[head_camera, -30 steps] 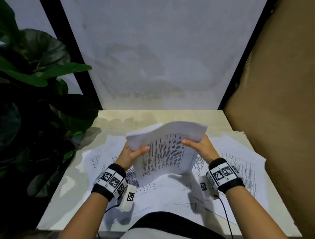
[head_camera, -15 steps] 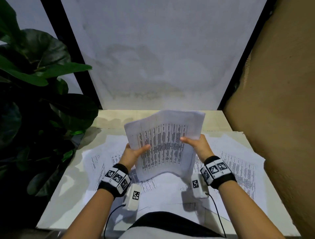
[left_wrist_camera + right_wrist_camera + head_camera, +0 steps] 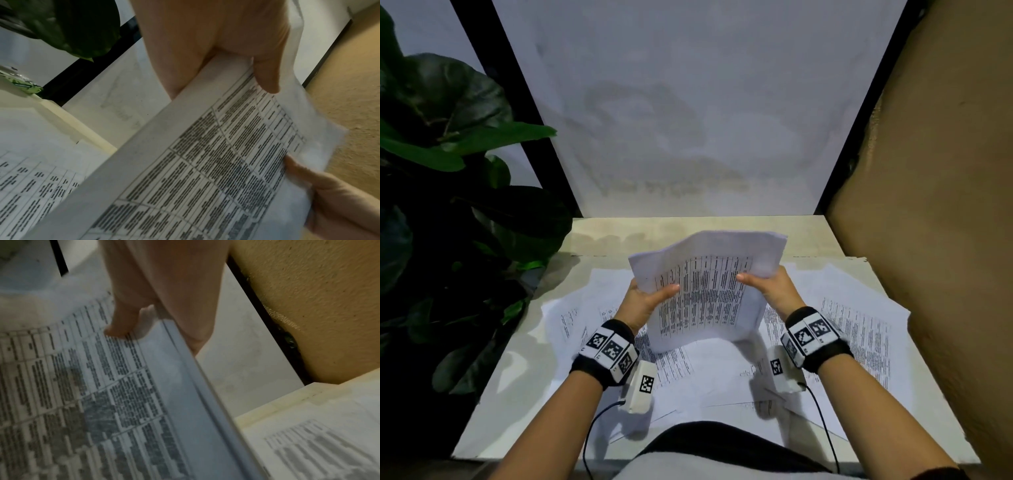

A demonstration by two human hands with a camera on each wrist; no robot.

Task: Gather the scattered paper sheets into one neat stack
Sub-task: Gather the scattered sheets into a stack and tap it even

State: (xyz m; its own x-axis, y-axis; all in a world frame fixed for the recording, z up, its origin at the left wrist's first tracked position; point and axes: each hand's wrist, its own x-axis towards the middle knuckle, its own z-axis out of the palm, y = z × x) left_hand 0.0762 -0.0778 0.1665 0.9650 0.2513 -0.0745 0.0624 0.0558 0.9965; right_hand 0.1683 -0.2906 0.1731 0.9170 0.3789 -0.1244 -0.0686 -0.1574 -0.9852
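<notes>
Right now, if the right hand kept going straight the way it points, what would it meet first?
The right hand points away from the person, gripping the held stack of printed sheets. Beyond it, the way looks free above the table until the pale back wall; depth is uncertain.

A thick bundle of white sheets (image 3: 709, 287) printed with dense black tables stands nearly upright, its lower edge resting on the loose sheets (image 3: 859, 329) below and its top bowing slightly. Those loose printed pages lie flat, overlapping and skewed, spread across the pale surface (image 3: 493, 404).
</notes>
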